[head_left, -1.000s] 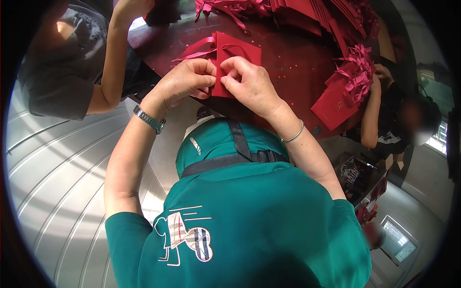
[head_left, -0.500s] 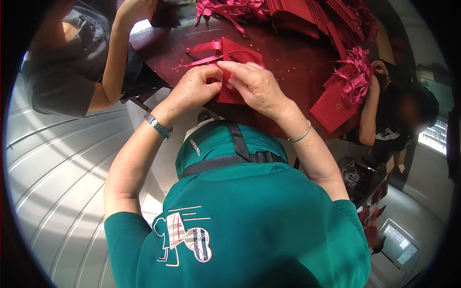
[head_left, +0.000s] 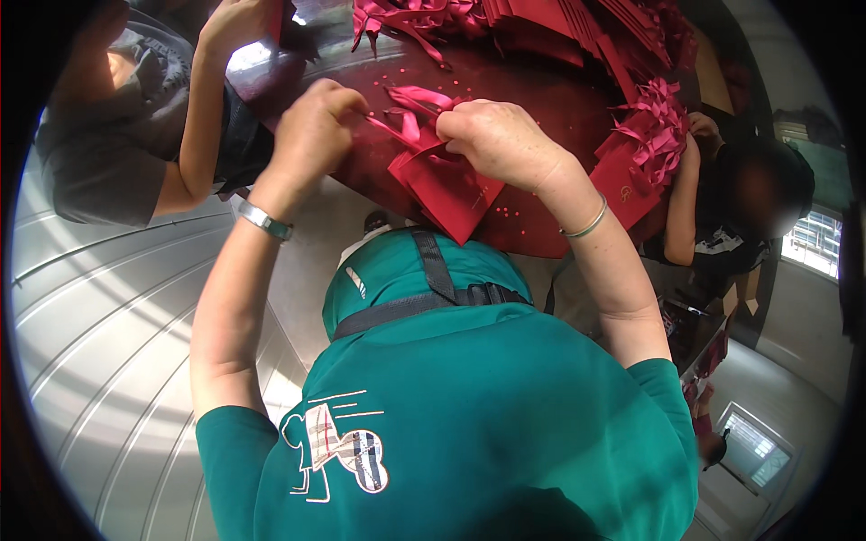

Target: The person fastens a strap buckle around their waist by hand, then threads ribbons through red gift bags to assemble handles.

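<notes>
A red paper gift bag [head_left: 456, 200] is in front of me at the table's near edge, tilted, with one corner pointing toward my waist. Pink-red satin ribbon [head_left: 408, 135] comes out of its top. My left hand [head_left: 316, 131], left of the bag, is closed in a pinch on a ribbon end and draws it taut. Above the bag's top edge my right hand [head_left: 498, 137] is closed, its fingertips on the ribbon near the bag's mouth. The exact grip of those fingers is partly hidden.
Several stacked red bags [head_left: 550, 22] and a heap of ribbons [head_left: 424, 20] lie at the table's far side. More ribboned bags [head_left: 622, 185] are at the right, beside a co-worker's arm [head_left: 683, 198]. Another person [head_left: 117, 135] works at the left. Small red dots [head_left: 510, 213] are scattered on the dark red table.
My left hand has moved left and away from the bag, pulling out the ribbon. My right hand has shifted slightly right and closed. The bag has turned and tilted.
</notes>
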A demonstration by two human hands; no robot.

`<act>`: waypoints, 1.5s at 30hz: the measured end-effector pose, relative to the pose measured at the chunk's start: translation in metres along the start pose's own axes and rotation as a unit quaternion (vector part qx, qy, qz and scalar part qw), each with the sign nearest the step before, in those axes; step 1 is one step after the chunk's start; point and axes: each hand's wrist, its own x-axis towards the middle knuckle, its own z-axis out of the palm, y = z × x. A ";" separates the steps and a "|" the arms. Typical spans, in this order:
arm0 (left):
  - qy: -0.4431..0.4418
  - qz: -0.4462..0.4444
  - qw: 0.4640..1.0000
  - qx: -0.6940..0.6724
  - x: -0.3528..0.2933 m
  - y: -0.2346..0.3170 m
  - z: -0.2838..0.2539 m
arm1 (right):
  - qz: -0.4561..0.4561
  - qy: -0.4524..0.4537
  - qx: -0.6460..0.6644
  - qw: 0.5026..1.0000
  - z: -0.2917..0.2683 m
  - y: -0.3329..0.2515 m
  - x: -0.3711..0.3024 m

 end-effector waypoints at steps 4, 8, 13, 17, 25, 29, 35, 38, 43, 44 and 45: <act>0.033 -0.117 0.986 0.111 0.024 -0.024 -0.012 | 0.022 -0.031 -0.011 0.999 -0.002 0.008 -0.001; 0.139 -0.025 0.978 0.155 0.026 -0.005 0.011 | 0.060 0.038 0.096 0.993 0.003 0.022 0.001; 0.071 0.063 0.993 -0.066 0.011 0.046 0.061 | 0.246 0.133 0.275 0.920 0.003 0.052 -0.005; 0.012 0.009 0.999 -0.048 0.021 0.064 0.083 | 0.167 0.170 0.213 0.948 0.033 0.087 0.004; -0.108 -0.058 0.992 -0.009 0.030 0.083 0.094 | 0.281 0.065 0.268 0.919 0.056 0.111 0.034; -0.082 -0.135 0.984 -0.078 0.023 0.088 0.094 | 0.323 0.124 0.231 0.909 0.056 0.099 0.027; -0.023 -0.063 0.998 -0.014 0.009 0.105 0.095 | 0.216 0.319 0.201 0.901 0.024 0.057 0.020; -0.058 -0.032 0.997 0.047 0.004 0.114 0.094 | 0.337 -0.104 0.024 0.935 -0.012 0.043 0.022; -0.025 0.020 0.999 0.024 -0.002 0.119 0.099 | 0.280 -0.135 0.058 0.949 0.001 0.061 0.011; -0.030 0.027 0.999 0.010 -0.002 0.119 0.098 | 0.277 -0.059 0.145 0.948 0.009 0.067 0.007; -0.036 0.035 0.999 -0.004 -0.001 0.118 0.097 | 0.271 0.019 0.230 0.935 0.020 0.074 0.005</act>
